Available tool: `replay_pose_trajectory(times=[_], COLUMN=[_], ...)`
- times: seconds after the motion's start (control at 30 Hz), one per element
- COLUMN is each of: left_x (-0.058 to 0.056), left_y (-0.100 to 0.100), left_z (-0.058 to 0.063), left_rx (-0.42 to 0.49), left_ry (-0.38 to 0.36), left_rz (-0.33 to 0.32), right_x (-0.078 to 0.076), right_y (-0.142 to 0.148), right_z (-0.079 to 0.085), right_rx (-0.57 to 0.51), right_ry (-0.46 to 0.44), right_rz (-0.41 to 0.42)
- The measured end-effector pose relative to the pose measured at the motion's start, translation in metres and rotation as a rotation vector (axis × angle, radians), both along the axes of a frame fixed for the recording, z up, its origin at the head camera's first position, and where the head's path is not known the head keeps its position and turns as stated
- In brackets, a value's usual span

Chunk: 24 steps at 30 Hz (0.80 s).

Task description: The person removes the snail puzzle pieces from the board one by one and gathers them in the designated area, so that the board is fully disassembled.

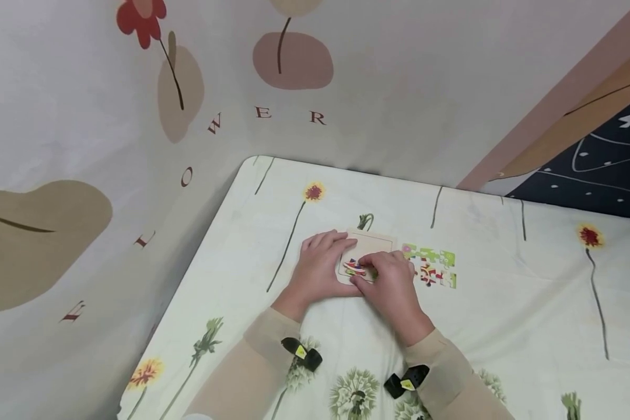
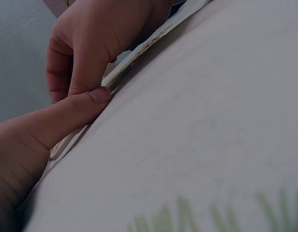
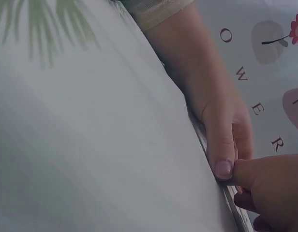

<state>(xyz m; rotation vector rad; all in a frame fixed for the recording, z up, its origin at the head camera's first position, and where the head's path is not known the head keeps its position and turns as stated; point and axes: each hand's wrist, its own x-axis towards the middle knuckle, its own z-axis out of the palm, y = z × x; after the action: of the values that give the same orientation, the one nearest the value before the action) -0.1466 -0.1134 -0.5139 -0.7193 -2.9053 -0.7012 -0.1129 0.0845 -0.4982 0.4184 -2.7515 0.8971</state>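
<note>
A small square wooden puzzle board (image 1: 374,240) with a thin outlined frame lies on the cloth. My left hand (image 1: 319,267) holds it at the left side, the thumb along its near edge and the fingers towards its far left corner. On the board's lower left part is a colourful jigsaw piece (image 1: 353,268) in red, white and blue. My right hand (image 1: 392,280) pinches this piece between thumb and index finger. In the left wrist view, the left thumb (image 2: 74,112) meets the right hand's fingertips at the board's edge, and the piece is hidden.
Right of the board lie several loose jigsaw pieces (image 1: 434,267), green, red and white, in rough rows. A flower-printed cloth (image 1: 525,303) covers the table. Behind it hangs a printed curtain (image 1: 399,99) with letters and flowers.
</note>
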Motion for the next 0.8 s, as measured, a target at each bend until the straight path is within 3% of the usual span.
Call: replay_pose_trajectory(times=[0.13, 0.3, 0.8], left_x=[-0.001, -0.001, -0.001], left_y=[0.000, 0.002, 0.000], left_z=[-0.001, 0.000, 0.000], left_rx=[0.001, 0.008, 0.007], left_ry=[-0.004, -0.023, -0.026], left_rz=[0.002, -0.009, 0.005], right_x=[0.002, 0.011, 0.044], right_y=[0.007, 0.036, 0.118], right_z=[0.000, -0.004, -0.016], right_rx=[0.001, -0.088, -0.184], right_ry=[0.115, 0.197, 0.162], right_rz=[0.014, 0.028, -0.137])
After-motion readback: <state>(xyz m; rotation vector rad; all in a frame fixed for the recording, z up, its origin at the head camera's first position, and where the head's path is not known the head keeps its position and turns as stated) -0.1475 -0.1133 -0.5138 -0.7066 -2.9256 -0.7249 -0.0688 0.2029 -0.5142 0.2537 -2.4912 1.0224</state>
